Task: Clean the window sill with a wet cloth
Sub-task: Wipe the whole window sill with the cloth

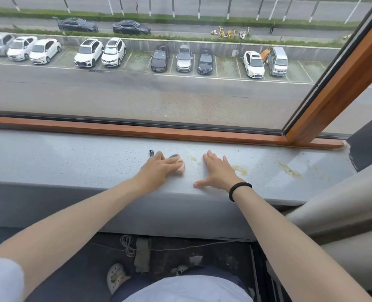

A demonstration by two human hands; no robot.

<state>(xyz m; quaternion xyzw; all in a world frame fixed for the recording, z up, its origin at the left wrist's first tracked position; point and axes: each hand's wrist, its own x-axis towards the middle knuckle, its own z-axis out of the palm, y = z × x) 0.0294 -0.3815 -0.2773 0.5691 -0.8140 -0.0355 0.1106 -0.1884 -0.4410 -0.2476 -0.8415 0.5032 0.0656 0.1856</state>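
Grey window sill [71, 158], left hand [159, 165] pressing cloth [180, 167] flat-fingered, right hand [217, 171] splayed flat

This is an upper-floor room at a large window. A wide grey speckled window sill [71, 158] runs under an orange-brown wooden frame [137, 130], with a pale curtain [344, 203] at the right. The glass looks down on parked cars [113, 52] and a road [115, 88]. Whether it is a home or an office cannot be told.

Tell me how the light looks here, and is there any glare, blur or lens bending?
Head view: soft even daylight, no hard shadows; pale sheen on the sill; wide lens bends the window frame; left hand and right hand fairly sharp.
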